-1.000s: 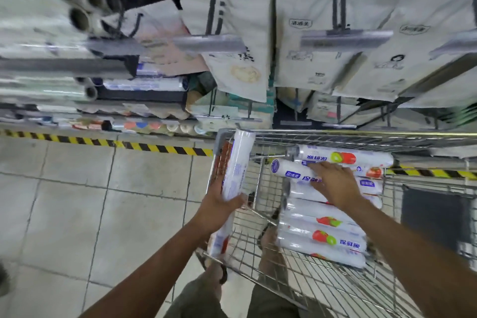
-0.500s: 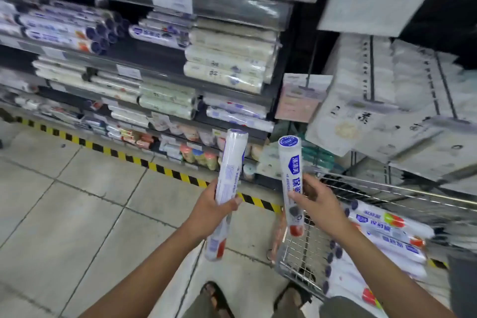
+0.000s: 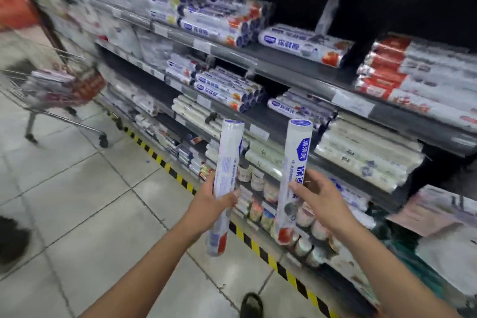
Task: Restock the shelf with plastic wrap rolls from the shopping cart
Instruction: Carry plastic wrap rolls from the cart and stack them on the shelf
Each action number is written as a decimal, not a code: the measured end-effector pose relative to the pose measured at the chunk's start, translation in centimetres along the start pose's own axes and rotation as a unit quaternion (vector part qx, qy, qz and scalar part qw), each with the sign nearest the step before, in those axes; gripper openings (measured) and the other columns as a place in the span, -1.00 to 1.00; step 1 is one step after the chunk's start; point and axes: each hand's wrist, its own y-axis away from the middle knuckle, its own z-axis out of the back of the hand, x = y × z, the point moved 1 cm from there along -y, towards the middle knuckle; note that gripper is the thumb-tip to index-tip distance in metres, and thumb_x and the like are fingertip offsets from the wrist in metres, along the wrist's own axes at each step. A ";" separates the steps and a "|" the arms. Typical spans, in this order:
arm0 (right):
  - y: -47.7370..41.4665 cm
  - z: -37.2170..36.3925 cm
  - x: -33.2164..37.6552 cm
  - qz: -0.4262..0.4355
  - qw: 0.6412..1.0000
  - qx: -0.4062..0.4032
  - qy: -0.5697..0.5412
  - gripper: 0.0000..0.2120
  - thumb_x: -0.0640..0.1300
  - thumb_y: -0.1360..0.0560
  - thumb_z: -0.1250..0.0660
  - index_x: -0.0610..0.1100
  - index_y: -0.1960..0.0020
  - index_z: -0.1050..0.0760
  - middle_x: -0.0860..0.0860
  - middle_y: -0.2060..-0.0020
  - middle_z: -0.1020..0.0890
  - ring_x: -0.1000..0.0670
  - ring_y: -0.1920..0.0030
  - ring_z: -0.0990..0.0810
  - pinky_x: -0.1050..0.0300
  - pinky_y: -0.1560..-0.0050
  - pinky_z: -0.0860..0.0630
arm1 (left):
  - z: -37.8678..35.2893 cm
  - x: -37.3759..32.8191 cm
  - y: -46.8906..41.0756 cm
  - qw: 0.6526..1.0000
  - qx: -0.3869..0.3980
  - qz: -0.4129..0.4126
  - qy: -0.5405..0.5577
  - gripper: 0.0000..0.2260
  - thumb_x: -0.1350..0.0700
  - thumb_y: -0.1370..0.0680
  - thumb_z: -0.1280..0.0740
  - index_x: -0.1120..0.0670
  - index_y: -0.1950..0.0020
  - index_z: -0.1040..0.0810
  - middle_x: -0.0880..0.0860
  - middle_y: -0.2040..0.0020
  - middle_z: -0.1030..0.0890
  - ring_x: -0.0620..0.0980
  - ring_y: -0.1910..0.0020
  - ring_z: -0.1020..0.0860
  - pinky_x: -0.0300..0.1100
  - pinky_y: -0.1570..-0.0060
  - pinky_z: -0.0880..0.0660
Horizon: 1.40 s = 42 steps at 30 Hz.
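My left hand point(image 3: 210, 200) grips a white plastic wrap roll point(image 3: 227, 170) held upright. A second upright roll point(image 3: 294, 162), with a blue label and a red print at its bottom, is held by my right hand point(image 3: 318, 200), whose fingers reach round it from the right. Both rolls stand in front of the grey shelving point(image 3: 284, 64). The shelves carry stacks of the same blue-ended rolls point(image 3: 219, 20), with a single roll point(image 3: 304, 45) beside them on the upper shelf. My cart is out of view.
A blurred shopping cart point(image 3: 56, 90) with goods stands at the left on the tiled floor. Yellow-black tape point(image 3: 247, 237) runs along the shelf base. Red-labelled rolls point(image 3: 402, 72) lie at the right. Small jars point(image 3: 304, 217) fill the low shelf. A sandalled foot point(image 3: 251, 304) shows below.
The view swung left and up from the cart to the shelving. Both hands kept their rolls upright and now hold them nearer the shelves.
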 end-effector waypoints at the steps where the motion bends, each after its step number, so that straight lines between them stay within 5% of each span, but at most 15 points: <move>1: -1.6 -1.0 1.1 0.009 1.000 0.009 0.001 -0.72 -0.08 -0.58 -0.40 0.12 -0.26 -0.55 0.22 -0.07 -0.70 0.17 -0.04 -0.67 0.27 0.02 -0.57 | 1.5 -0.6 -0.9 1.000 -0.011 -0.006 0.001 -0.62 0.05 -0.55 -0.51 -0.22 -0.28 -0.47 -0.06 -0.17 -0.67 -0.01 -0.14 -0.65 -0.09 -0.11 -0.64; 10: -17.3 -8.7 9.8 0.093 0.995 0.035 -0.004 -0.64 -0.12 -0.56 -0.42 0.08 -0.33 -0.54 0.16 -0.06 -0.72 0.05 -0.08 -0.68 0.09 -0.10 -0.60 | 13.5 -6.7 -11.8 0.995 -0.060 -0.075 -0.007 -0.63 0.01 -0.54 -0.50 -0.18 -0.30 -0.48 0.01 -0.07 -0.70 0.00 -0.01 -0.70 -0.01 -0.07 -0.65; 15: -25.8 -11.6 15.3 0.174 0.982 0.049 0.064 -0.57 0.02 -0.57 -0.37 0.22 -0.42 -0.43 0.31 -0.15 -0.62 0.17 -0.08 -0.65 0.00 -0.09 -0.64 | 18.5 -10.0 -18.9 0.992 -0.070 -0.105 -0.003 -0.45 -0.18 -0.43 -0.48 -0.24 -0.37 -0.38 -0.05 -0.23 -0.65 0.01 -0.18 -0.66 0.06 -0.20 -0.61; 19: -31.4 -13.9 19.3 0.252 0.937 0.015 0.242 -0.51 0.19 -0.63 -0.19 0.32 -0.53 -0.18 0.24 -0.13 -0.43 0.20 -0.05 -0.49 0.09 -0.02 -0.53 | 21.8 -11.2 -24.4 0.992 -0.070 -0.108 0.003 -0.48 -0.11 -0.50 -0.47 -0.20 -0.42 -0.37 -0.04 -0.21 -0.65 -0.01 -0.16 -0.66 0.02 -0.17 -0.61; 23: -37.2 -15.4 24.0 0.298 0.848 -0.103 0.426 -0.42 0.19 -0.64 -0.16 0.10 -0.60 -0.10 0.10 -0.24 -0.39 0.02 -0.10 -0.50 0.01 -0.10 -0.43 | 25.1 -12.5 -31.6 0.991 -0.049 -0.126 0.015 -0.68 -0.03 -0.58 -0.44 -0.20 -0.28 -0.44 -0.04 -0.03 -0.71 -0.07 0.00 -0.71 -0.08 -0.01 -0.64; 26: -42.0 -15.8 27.3 0.299 0.808 -0.179 0.475 -0.48 0.17 -0.63 -0.24 0.04 -0.52 -0.24 0.02 -0.28 -0.48 -0.06 -0.18 -0.52 -0.04 -0.12 -0.43 | 27.7 -13.7 -36.9 0.988 -0.022 -0.149 0.031 -0.76 0.01 -0.59 -0.43 -0.20 -0.19 -0.47 -0.12 0.05 -0.73 -0.12 0.08 -0.71 -0.19 0.11 -0.62; 30: -50.4 -15.7 30.7 0.247 0.778 -0.224 0.532 -0.55 0.17 -0.59 -0.31 -0.02 -0.38 -0.36 -0.05 -0.24 -0.55 -0.16 -0.13 -0.59 -0.10 -0.07 -0.48 | 31.5 -15.1 -43.8 0.988 0.027 -0.142 0.046 -0.69 -0.06 -0.53 -0.49 -0.25 -0.20 -0.47 -0.09 -0.05 -0.72 -0.04 -0.09 -0.69 0.07 -0.18 -0.60; 34: -58.0 -15.1 31.5 0.180 0.741 -0.216 0.610 -0.54 0.16 -0.62 -0.26 0.01 -0.44 -0.34 -0.08 -0.33 -0.51 -0.19 -0.25 -0.54 -0.13 -0.17 -0.47 | 34.4 -16.4 -48.5 0.983 0.072 -0.141 0.093 -0.59 -0.13 -0.47 -0.54 -0.17 -0.25 -0.50 0.03 -0.05 -0.72 0.09 -0.10 -0.68 0.19 -0.20 -0.60; 39: -62.7 -14.7 31.1 0.122 0.741 -0.181 0.634 -0.49 0.22 -0.62 -0.21 0.03 -0.49 -0.32 -0.12 -0.33 -0.50 -0.21 -0.28 -0.49 -0.12 -0.23 -0.47 | 36.1 -18.1 -52.3 0.968 0.107 -0.117 0.193 -0.60 0.00 -0.54 -0.44 0.08 -0.33 -0.49 0.12 0.10 -0.68 0.11 0.12 -0.64 0.17 -0.02 -0.63; 42: -64.2 -14.1 30.7 0.122 0.735 -0.195 0.639 -0.51 0.18 -0.63 -0.23 0.03 -0.50 -0.34 -0.13 -0.32 -0.50 -0.20 -0.29 -0.46 -0.06 -0.18 -0.47 | 36.6 -18.8 -53.9 0.955 0.119 -0.103 0.251 -0.72 0.06 -0.63 -0.34 0.06 -0.33 -0.48 0.06 0.07 -0.68 0.07 0.11 -0.64 0.18 -0.06 -0.60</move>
